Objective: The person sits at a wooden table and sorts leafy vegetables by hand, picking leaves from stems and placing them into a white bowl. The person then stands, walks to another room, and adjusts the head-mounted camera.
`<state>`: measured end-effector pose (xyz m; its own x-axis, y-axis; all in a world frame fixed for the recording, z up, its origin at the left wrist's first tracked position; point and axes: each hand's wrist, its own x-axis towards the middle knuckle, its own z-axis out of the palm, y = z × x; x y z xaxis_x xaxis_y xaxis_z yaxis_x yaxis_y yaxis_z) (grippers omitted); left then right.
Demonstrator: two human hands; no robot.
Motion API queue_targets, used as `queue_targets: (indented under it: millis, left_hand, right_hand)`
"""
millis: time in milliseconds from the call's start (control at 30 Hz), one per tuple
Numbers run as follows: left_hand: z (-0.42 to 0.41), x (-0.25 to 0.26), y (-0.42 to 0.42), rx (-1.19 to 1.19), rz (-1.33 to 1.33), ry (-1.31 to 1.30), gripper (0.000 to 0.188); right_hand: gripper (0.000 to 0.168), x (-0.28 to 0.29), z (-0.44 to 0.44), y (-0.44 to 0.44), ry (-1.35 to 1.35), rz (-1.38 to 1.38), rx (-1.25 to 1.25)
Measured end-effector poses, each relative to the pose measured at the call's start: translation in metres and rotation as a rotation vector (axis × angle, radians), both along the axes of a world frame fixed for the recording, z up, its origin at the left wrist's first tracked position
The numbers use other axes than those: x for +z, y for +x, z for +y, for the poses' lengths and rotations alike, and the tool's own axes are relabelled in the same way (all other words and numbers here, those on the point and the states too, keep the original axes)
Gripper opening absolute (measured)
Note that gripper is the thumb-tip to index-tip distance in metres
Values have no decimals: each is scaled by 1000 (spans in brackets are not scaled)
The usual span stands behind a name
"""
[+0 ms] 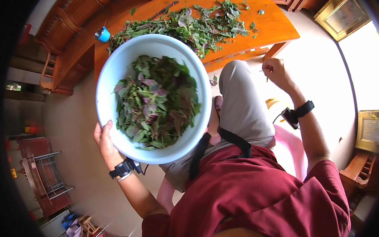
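A light blue plastic basin (104, 93) hangs tilted over the lap at the table's near edge, with green and purple leaves (149, 107) inside. My left hand (106, 142) grips its lower left rim, the thumb over the edge. To the right of the knee, my right hand (276, 73) is raised with curled fingers, and a thin bit of stem pokes out from them. Beyond the basin, a long heap of leafy greens (192, 31) lies along the orange wooden table (271, 27), partly covered by the basin.
A blue cup (102, 35) stands left of the leaf heap. A dark slender object (163, 10) lies behind the heap. A carved wooden bench (73, 23) is beyond the table's left side. Some dropped leaves (214, 80) are on the floor by the knee.
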<state>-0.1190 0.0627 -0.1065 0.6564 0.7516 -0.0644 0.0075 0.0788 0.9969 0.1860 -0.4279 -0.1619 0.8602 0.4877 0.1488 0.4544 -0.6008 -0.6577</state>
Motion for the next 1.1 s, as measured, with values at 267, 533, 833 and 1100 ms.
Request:
queue_targets:
  millis: [267, 533, 833, 1100]
  left_hand:
    - [-28, 6, 6, -86, 159, -51, 18]
    - [-37, 16, 13, -85, 415, 109, 5]
    - [-38, 18, 10, -79, 403, 91, 8]
    - [-28, 39, 0, 150, 244, 332, 23]
  right_hand:
    - [10, 112, 88, 85, -6, -224, -35]
    - [8, 97, 223, 118, -4, -427, 204]
    - [16, 50, 272, 86, -118, -171, 246]
    - [16, 66, 275, 82, 232, -127, 190]
